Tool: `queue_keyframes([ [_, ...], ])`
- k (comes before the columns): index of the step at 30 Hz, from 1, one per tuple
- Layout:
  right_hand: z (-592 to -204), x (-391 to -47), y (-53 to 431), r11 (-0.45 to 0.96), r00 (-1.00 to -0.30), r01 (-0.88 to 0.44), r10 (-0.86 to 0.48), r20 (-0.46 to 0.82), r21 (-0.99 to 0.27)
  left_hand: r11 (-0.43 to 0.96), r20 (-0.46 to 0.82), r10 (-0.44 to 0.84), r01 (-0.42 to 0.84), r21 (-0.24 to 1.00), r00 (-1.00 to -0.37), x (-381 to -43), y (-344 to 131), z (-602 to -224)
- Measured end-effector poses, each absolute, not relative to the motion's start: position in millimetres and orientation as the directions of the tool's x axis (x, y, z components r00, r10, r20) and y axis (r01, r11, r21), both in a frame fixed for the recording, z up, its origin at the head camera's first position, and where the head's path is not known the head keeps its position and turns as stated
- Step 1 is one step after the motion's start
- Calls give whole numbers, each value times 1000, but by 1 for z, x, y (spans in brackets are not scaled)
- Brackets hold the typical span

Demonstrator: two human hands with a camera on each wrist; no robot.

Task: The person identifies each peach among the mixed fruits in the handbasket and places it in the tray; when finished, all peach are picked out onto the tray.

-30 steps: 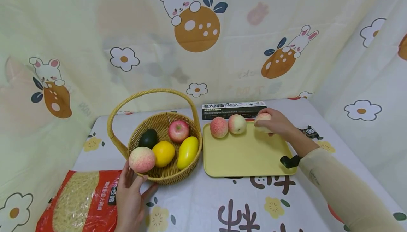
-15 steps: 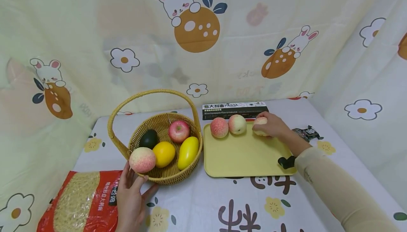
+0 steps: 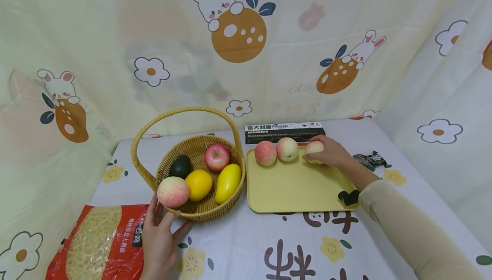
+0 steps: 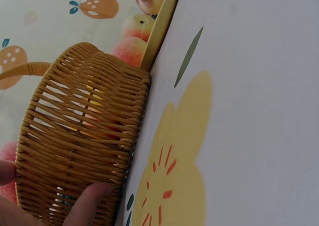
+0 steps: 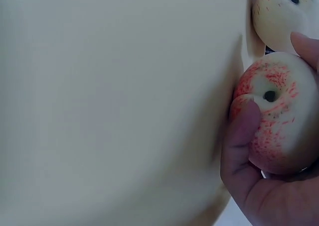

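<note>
At the tray's back right, my right hand grips a pale peach, thumb and fingers round it. In the right wrist view the thumb lies across the red-speckled side of this peach. Two more peaches, one pinker and one paler, sit side by side at the back left of the yellow tray. My left hand holds the wicker basket at its near left rim. In the left wrist view its thumb presses the woven wall.
Inside the basket are a peach, an avocado, a lemon, an apple and a mango. A pasta box lies behind the tray, a red pasta bag at left. A black packet lies right.
My right hand, with the peach in it, has shifted slightly left and lower along the tray's back edge. The left hand and the basket have stayed put.
</note>
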State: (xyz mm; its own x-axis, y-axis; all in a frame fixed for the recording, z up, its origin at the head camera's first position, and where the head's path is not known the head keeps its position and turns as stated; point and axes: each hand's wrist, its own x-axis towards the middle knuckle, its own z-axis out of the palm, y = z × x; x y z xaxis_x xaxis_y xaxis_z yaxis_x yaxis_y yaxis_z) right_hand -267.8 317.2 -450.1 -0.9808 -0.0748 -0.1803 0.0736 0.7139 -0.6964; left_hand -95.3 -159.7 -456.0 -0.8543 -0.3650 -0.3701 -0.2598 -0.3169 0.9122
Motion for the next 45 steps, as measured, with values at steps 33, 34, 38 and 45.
queue_keyframes([
  [33, -428, -219, 351, 631, -986, 65, -80, -148, -773, -300, -369, -374, -266, 916, -851, -95, -157, -454],
  [34, -426, -216, 352, 634, -986, 66, -75, -146, -771, -302, -369, -373, -265, 916, -851, -95, -157, -454],
  [38, -420, -204, 352, 652, -989, 69, -57, -139, -755, -308, -375, -372, -268, 913, -849, -95, -158, -454],
  [45, -406, -176, 339, 684, -997, -47, -73, -4, -728, -313, -381, -371, -272, 910, -847, -95, -158, -454],
])
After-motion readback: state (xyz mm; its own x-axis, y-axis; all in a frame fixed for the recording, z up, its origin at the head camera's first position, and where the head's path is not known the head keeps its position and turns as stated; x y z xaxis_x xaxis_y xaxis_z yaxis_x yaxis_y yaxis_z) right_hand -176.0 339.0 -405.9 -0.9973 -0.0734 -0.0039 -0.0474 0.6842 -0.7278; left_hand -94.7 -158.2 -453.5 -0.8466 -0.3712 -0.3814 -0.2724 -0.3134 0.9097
